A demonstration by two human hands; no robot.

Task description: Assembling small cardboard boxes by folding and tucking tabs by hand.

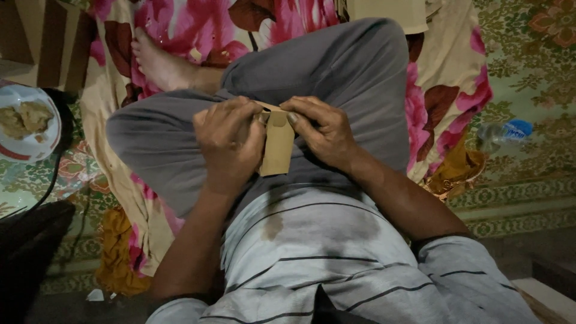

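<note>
A small brown paper envelope stands upright over my crossed legs in grey trousers. My left hand grips its left side with curled fingers and covers part of it. My right hand pinches the folded top flap with thumb and fingertips. Both hands touch the envelope at its upper end; the lower half hangs free above my lap.
A white bowl with brownish food sits at the left beside a dark cable. Brown paper pieces lie at the top left. A plastic bottle with a blue cap lies on the patterned carpet at the right. I sit on a pink flowered cloth.
</note>
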